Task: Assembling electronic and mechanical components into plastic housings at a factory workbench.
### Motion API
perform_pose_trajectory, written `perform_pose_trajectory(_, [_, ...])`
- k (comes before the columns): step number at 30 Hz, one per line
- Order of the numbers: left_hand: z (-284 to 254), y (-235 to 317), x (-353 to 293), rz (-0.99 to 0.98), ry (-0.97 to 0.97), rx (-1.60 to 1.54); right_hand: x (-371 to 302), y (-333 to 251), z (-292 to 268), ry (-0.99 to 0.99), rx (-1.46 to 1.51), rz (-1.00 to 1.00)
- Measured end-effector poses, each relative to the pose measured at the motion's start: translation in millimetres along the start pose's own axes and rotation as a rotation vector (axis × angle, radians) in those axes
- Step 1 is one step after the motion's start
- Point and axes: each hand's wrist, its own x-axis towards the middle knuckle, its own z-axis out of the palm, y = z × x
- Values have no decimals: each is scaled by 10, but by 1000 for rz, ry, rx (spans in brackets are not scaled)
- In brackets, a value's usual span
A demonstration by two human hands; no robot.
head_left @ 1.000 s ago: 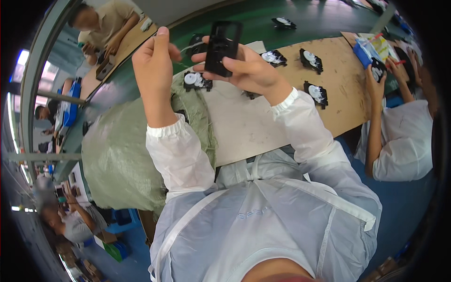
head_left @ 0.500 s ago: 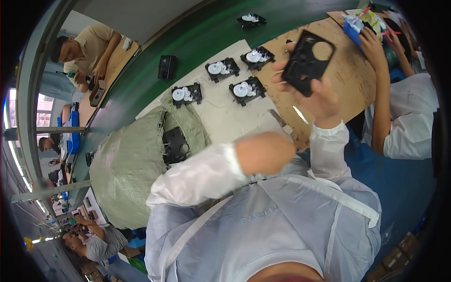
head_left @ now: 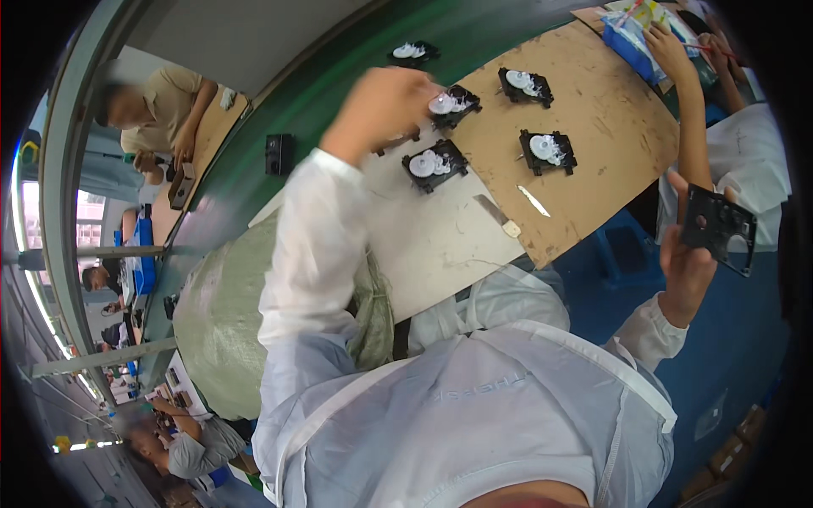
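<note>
Right of the tan board (head_left: 614,110), our right hand (head_left: 688,264) grips 1 black plate (head_left: 716,227), its long axis slanting from upper left to lower right, cut-out end pointing lower right. Near 1 gear unit (head_left: 455,107), our left hand (head_left: 381,108) blurs; we cannot tell its fingers' state.

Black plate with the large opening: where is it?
Head view, far right: the black plate is in the right hand, partly overlapping a co-worker's white garment.

The left hand (head_left: 379,110) was blurred, its fingers (head_left: 413,83) too smeared to show whether they touched the white-geared unit (head_left: 455,106); another geared unit (head_left: 407,138) lay mostly hidden behind it. At right, a co-worker (head_left: 745,148) was cut off
</note>
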Motion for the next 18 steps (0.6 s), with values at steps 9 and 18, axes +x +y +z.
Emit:
perform_pose_trajectory(9, [247, -2396, 1237, -222, 87, 15, 293, 572, 427, 351, -35, 42])
perform_pose_trajectory(18, [-153, -2223, 1311, 50, 545, 264, 693, 834, 650, 270, 780, 241])
